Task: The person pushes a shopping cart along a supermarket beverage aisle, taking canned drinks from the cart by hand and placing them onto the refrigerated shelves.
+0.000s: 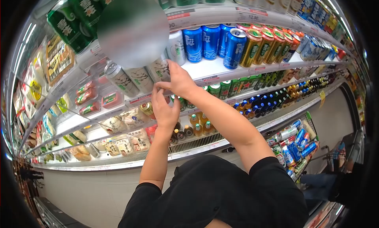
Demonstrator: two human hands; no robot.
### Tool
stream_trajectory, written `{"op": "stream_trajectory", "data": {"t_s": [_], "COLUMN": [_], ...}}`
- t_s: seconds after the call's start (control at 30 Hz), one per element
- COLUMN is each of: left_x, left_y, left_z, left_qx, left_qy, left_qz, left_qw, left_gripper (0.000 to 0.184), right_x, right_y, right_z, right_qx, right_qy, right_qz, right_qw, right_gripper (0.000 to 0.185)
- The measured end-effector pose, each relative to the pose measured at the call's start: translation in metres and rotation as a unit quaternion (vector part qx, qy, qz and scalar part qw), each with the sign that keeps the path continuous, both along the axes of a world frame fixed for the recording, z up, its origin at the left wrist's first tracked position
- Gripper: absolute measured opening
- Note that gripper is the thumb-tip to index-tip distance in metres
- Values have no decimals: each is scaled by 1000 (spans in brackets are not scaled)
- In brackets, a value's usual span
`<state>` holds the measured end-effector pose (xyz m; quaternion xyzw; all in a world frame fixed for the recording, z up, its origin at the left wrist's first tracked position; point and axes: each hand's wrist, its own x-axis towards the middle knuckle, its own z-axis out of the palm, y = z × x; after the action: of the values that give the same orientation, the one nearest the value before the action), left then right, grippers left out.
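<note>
Tall white cans with a branch pattern, one of them a white can (pixel 158 69), stand in a row on the middle shelf (pixel 205 79). My right hand (pixel 181 81) is at the right side of that can, its thumb across the lower front and its fingers along the side. Just below, my left hand (pixel 165 111) is raised to the shelf edge, fingers up near the can's base and thumb apart, with nothing visible in it. A round blur hides the tops of some white cans.
Blue cans (pixel 235 48) and gold-green cans (pixel 252 48) stand to the right. Green cans (pixel 71 25) are at the upper left. Bottles and packaged food fill lower shelves. A cart of cans (pixel 294 147) is at the right, with a person (pixel 327 184) beyond it.
</note>
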<state>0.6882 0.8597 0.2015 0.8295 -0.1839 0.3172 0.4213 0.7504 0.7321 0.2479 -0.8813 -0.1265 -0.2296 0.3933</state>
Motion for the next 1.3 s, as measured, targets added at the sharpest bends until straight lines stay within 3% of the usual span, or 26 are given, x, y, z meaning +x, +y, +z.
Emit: {"op": "stream_trajectory", "data": {"t_s": [0.03, 0.07, 0.1, 0.17, 0.2, 0.33, 0.37, 0.47, 0.5, 0.57, 0.63, 0.7, 0.77, 0.87, 1.0, 1.13, 1.3], "left_x": [-4, -9, -16, -43, -54, -102, -121, -159, -170, -191, -208, -225, -239, -257, -270, -275, -275], "left_y": [-2, -4, -10, -34, -44, -85, -103, -143, -157, -185, -210, -234, -255, -280, -312, -346, -410], "left_z": [5, 6, -5, -16, -25, -78, -82, -90, -91, -91, -100, -100, -99, -98, -111, -126, -160], "left_qx": [16, 31, 71, -56, -17, 73, 41, 138, 146, 173, 181, 193, 206, 225, 229, 267, 249], "left_qy": [15, 35, -56, 26, 44, 155, 228, 212, 217, 202, 223, 200, 187, 196, 197, 231, 297], "left_qz": [-14, -37, -6, -104, -141, -319, -356, -450, -481, -524, -571, -593, -607, -621, -635, -622, -580], "left_qw": [1000, 998, 996, 993, 989, 932, 906, 857, 837, 809, 769, 756, 745, 725, 711, 699, 716], "left_gripper": [54, 52, 49, 45, 44, 34, 26, 22, 22, 22, 22, 23, 24, 23, 24, 23, 32], "right_x": [-19, -30, -48, -90, -114, -231, -259, -345, -370, -406, -438, -452, -451, -429, -399, -384, -406], "right_y": [-4, -8, -13, -38, -52, -118, -135, -188, -208, -253, -313, -371, -407, -465, -502, -504, -492], "right_z": [14, 5, -1, -17, -32, -94, -117, -157, -171, -208, -268, -322, -291, -332, -346, -341, -323], "right_qx": [8, 21, 14, 40, 58, 80, 96, 170, 182, 306, 280, 386, 238, 290, 299, 378, 390], "right_qy": [26, -26, -85, -127, -164, -79, -67, 25, 45, 144, 236, 220, 268, 277, 308, 271, 265], "right_qz": [8, 14, -5, 23, 19, -68, -125, -298, -347, -452, -531, -557, -609, -650, -723, -745, -716], "right_qw": [1000, 999, 996, 991, 985, 991, 985, 939, 919, 826, 764, 701, 708, 645, 541, 478, 515], "right_gripper": [99, 92, 83, 56, 39, 19, 17, 12, 14, 24, 48, 55, 59, 69, 78, 74, 73]}}
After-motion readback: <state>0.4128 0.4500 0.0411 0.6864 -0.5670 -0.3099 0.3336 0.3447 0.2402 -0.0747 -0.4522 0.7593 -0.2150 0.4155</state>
